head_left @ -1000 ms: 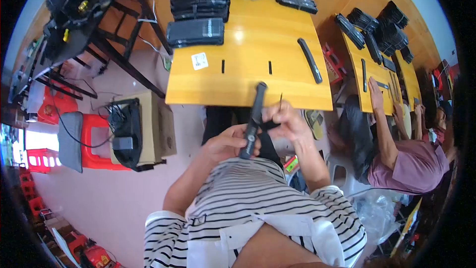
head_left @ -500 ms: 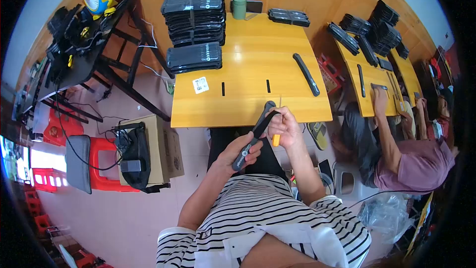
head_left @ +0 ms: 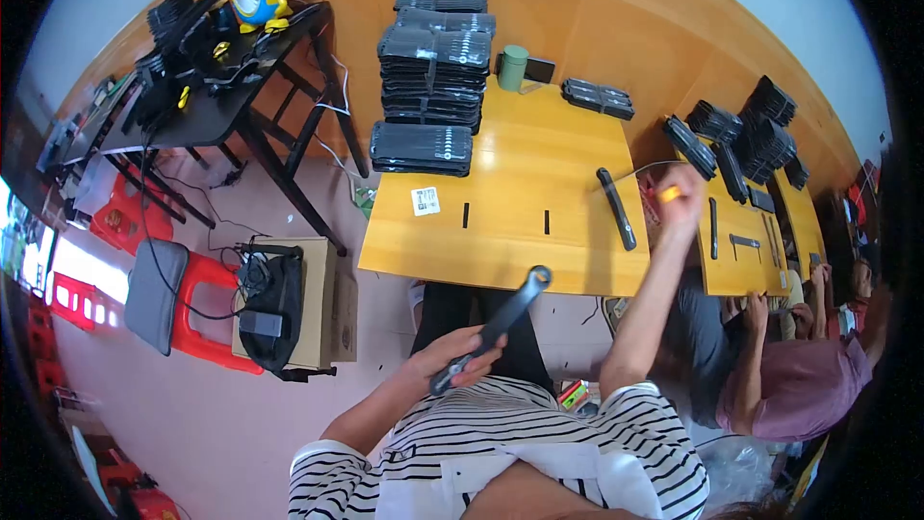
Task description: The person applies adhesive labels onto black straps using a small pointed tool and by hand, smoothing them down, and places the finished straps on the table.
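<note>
My left hand (head_left: 454,358) is closed around the lower part of a long dark strip (head_left: 513,314) with pale printing, held at a slant in front of my lap. A small rounded opening shows at the strip's upper end. Over the table's right edge is my right hand (head_left: 681,200), closed on a tool with a yellow handle (head_left: 668,195). A thin, blurred line runs left from that hand, seemingly the tool's shaft. Another dark strip (head_left: 617,210) lies on the yellow table (head_left: 500,255), close to my right hand.
Stacks of packaged black strips (head_left: 421,149) stand at the table's back left, with a smaller bundle (head_left: 598,98) and a green canister (head_left: 513,67) behind. A white label (head_left: 424,201) lies on the tabletop. At right, a co-worker (head_left: 808,376) sits by another table.
My right hand has left the strip's upper end and swung up and right with the yellow-handled tool. My left hand still holds the strip. The camera view has shifted.
</note>
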A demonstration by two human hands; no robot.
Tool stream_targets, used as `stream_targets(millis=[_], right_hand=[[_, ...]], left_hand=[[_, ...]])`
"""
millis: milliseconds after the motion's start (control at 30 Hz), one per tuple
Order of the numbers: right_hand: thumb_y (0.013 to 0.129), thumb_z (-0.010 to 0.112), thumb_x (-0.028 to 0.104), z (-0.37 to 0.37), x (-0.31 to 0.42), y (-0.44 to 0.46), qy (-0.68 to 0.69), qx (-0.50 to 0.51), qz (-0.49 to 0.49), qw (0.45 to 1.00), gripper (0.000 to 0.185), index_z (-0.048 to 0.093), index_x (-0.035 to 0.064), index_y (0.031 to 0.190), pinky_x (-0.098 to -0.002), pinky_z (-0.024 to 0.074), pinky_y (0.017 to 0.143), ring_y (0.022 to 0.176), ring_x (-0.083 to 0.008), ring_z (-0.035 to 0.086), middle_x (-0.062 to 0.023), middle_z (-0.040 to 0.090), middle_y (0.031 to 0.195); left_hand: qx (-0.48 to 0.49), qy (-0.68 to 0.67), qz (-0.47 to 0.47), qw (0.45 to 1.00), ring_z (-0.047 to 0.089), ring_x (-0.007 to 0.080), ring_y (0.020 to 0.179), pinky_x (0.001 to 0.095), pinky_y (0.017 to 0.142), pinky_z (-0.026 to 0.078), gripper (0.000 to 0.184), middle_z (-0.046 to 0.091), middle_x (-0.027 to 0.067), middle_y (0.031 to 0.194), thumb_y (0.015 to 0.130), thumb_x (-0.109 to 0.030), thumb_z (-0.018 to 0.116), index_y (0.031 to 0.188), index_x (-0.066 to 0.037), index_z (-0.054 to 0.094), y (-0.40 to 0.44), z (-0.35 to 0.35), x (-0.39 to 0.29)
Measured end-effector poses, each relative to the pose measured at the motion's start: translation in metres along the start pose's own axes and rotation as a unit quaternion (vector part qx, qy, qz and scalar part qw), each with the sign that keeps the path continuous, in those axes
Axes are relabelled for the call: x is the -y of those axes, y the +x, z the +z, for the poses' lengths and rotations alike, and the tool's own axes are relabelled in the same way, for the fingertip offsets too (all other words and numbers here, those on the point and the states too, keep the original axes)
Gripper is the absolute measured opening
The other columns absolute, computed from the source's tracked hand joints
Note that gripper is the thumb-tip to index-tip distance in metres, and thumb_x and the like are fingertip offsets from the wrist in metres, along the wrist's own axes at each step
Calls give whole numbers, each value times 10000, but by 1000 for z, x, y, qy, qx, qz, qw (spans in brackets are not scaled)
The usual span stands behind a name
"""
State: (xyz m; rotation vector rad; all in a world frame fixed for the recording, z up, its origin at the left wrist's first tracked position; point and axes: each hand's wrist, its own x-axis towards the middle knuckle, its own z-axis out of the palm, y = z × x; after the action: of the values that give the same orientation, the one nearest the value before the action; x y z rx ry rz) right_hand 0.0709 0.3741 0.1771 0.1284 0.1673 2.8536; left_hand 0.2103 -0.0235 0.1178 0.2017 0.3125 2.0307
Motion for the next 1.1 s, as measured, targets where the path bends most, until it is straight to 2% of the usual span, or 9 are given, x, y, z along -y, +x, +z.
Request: stream_targets(millis=[67, 167, 300, 433, 533, 633, 733, 1000, 1100], right_hand=[[805, 509, 75, 19, 37, 14, -88, 48, -20, 995, 169, 406, 64, 671, -218, 332, 397, 424, -84, 327, -18, 390, 585], [820, 501, 106, 45, 14, -6, -301, 63, 56, 950, 182, 401, 67, 673, -208, 283, 357, 415, -84, 330, -20, 400, 578], [833, 515, 147, 51, -38, -59, -649, 46, -6, 760, 201, 437, 105, 652, -185, 228, 347, 361, -53, 296, -5, 434, 504], [837, 513, 108, 61, -55, -89, -892, 80, -71, 439, 221, 526, 17, 636, -225, 406, 543, 460, -36, 362, 20, 438, 513], [829, 524, 101, 60, -59, -103, -921, 111, -129, 350, 181, 553, -28, 705, -220, 386, 532, 524, -48, 435, -5, 498, 540], [821, 550, 86, 55, -46, -109, -920, 107, -145, 347, 146, 602, -50, 804, -220, 394, 535, 570, -57, 494, -33, 546, 577], [815, 558, 67, 45, -40, -112, -915, 92, -161, 359, 135, 613, -54, 836, -220, 401, 529, 564, -61, 505, -41, 560, 590], [787, 583, 41, 18, -30, -117, -919, 90, -177, 340, 142, 627, -57, 879, -228, 413, 518, 540, -82, 518, -73, 582, 612], [786, 589, 34, 18, -37, -121, -913, 78, -183, 357, 140, 637, -44, 891, -233, 430, 521, 567, -108, 572, -91, 603, 640]], left_hand=[[10, -3, 25, 1000, 418, 85, 427, 189, 395, 347, 333, 443, 25, 635, 902, -290, 504, 1059, -1, 452, -21, -22, -9], [-217, 258, 98, 936, 505, 108, 486, 199, 467, 410, 374, 546, 57, 722, 923, -354, 425, 1055, -10, 490, -37, -32, -27], [-378, 276, 187, 864, 548, 113, 605, 213, 558, 438, 300, 575, 39, 766, 910, -293, 457, 932, -24, 588, -23, -48, -57], [-429, 316, 250, 808, 534, 87, 667, 224, 610, 412, 265, 600, 0, 797, 865, -229, 534, 968, 0, 617, 0, -85, -90], [-506, 365, 276, 731, 536, 98, 685, 245, 632, 424, 242, 605, 19, 776, 811, -180, 607, 938, 26, 609, 16, -105, -103], [-591, 577, 275, 493, 553, 211, 626, 341, 612, 446, 358, 573, 123, 664, 752, -211, 662, 978, 49, 567, 25, -155, -105], [-606, 649, 250, 386, 558, 276, 610, 369, 616, 446, 379, 554, 145, 632, 741, -217, 665, 993, 45, 560, 32, -138, -96], [-632, 672, 184, 338, 585, 314, 640, 424, 622, 443, 417, 573, 135, 646, 743, -289, 673, 1014, -10, 522, 37, -128, -92], [-632, 644, 222, 369, 579, 228, 624, 348, 611, 456, 398, 580, 107, 667, 781, -340, 645, 972, -2, 553, 34, -111, -88]])
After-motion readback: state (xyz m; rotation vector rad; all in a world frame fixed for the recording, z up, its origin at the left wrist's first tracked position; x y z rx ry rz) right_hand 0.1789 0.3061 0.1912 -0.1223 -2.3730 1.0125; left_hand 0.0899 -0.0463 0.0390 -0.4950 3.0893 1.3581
